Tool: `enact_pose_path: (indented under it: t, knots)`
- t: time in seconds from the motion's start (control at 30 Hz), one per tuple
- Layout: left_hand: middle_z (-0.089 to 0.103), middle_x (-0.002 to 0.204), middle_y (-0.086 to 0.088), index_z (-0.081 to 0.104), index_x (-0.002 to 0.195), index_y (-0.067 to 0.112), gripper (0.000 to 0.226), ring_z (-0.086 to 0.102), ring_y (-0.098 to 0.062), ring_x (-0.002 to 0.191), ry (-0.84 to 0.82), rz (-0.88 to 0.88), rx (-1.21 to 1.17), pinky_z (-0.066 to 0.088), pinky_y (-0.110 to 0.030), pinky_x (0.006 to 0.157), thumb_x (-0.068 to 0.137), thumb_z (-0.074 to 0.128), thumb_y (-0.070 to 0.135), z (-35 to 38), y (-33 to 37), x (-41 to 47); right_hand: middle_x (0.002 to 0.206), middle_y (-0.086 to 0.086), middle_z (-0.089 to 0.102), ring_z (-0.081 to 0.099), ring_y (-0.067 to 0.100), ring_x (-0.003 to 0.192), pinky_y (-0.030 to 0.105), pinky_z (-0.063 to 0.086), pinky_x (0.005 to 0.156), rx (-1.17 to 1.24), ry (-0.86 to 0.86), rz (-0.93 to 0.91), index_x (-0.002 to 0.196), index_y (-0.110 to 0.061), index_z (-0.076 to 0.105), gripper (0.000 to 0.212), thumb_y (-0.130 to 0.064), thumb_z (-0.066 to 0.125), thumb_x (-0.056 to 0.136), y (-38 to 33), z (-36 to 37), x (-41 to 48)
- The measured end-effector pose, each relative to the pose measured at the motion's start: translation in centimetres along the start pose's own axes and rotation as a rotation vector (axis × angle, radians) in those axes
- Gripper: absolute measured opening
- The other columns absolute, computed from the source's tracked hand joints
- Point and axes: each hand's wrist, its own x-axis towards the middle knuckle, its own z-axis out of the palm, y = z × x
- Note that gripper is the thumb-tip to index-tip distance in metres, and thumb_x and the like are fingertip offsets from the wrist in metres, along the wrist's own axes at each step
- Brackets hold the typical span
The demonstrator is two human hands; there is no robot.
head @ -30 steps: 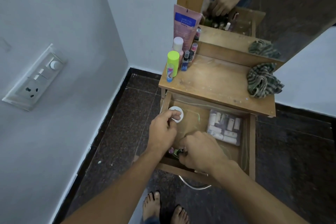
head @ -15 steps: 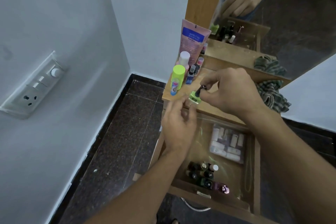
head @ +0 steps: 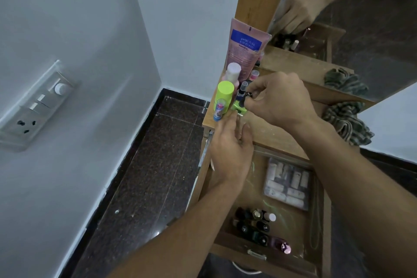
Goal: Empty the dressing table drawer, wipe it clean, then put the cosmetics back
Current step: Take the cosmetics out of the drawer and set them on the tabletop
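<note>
Head view: my right hand (head: 282, 99) pinches black cap of green nail-polish bottle (head: 238, 109), at tabletop (head: 268, 135) edge beside lime-capped tube (head: 225, 95). Bottle judged small, light, glass: rigid, slick, breakable. Best hold at cap or across flat sides. Bottle lies at 9 o'clock of right hand, 12 o'clock of my left hand (head: 232, 149). Left fingers loose, nothing seen in them.

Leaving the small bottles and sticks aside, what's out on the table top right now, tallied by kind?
Pink tube: 1
Tall bottles: 2, the white-capped bottle and the lime-capped bottle
Checked cloth: 1
Total: 4
</note>
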Motion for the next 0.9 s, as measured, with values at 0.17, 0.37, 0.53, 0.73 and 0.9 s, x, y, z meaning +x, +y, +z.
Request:
enact_pose_path:
  t: [0.17,0.37,0.53,0.73,0.9]
  knots:
    - [0.064,0.130,0.003,0.060,0.138,0.015,0.044,0.061,-0.011,0.115,-0.001,0.011,-0.001,0.053,-0.034,0.099,0.098,0.064,0.030,0.3,-0.2,0.2,0.080,-0.003,0.075,0.068,0.028,0.077,0.043,0.060,0.072,0.000,-0.009,-0.025,0.091,-0.027,0.081,0.018,-0.025,0.073,0.076,0.1,0.6,0.4]
    - [0.065,0.129,0.001,0.063,0.134,0.012,0.040,0.062,-0.013,0.116,-0.006,0.036,-0.003,0.052,-0.035,0.099,0.096,0.065,0.026,0.3,-0.6,0.3,0.081,-0.005,0.075,0.070,0.023,0.081,0.042,0.060,0.075,0.041,0.000,-0.013,0.092,-0.028,0.080,0.017,-0.029,0.072,0.077,0.3,0.9,0.4]
    - [0.067,0.121,0.000,0.065,0.131,0.012,0.035,0.065,-0.015,0.101,-0.054,0.067,-0.067,0.056,-0.036,0.089,0.096,0.063,0.018,-0.6,-1.5,0.2,0.089,-0.002,0.075,0.069,0.026,0.083,0.045,0.058,0.073,0.021,0.099,-0.034,0.094,-0.024,0.076,0.022,-0.036,0.068,0.077,0.9,0.2,-1.3]
    - [0.066,0.107,0.004,0.070,0.120,0.016,0.027,0.065,-0.010,0.086,-0.085,0.071,-0.089,0.057,-0.036,0.077,0.097,0.056,0.012,-3.6,-3.3,-0.8,0.083,-0.006,0.070,0.062,0.016,0.073,0.036,0.052,0.066,0.084,-0.044,-0.116,0.085,-0.023,0.074,0.006,-0.027,0.073,0.080,0.6,1.9,-9.2]
    - [0.064,0.102,0.007,0.070,0.117,0.020,0.025,0.062,-0.006,0.081,-0.087,0.043,-0.025,0.056,-0.038,0.075,0.097,0.058,0.013,-5.5,-4.9,-1.9,0.106,-0.011,0.067,0.064,0.020,0.103,0.041,0.056,0.083,-0.024,-0.562,-0.146,0.107,-0.035,0.068,0.031,-0.041,0.064,0.078,0.6,5.7,-14.2]
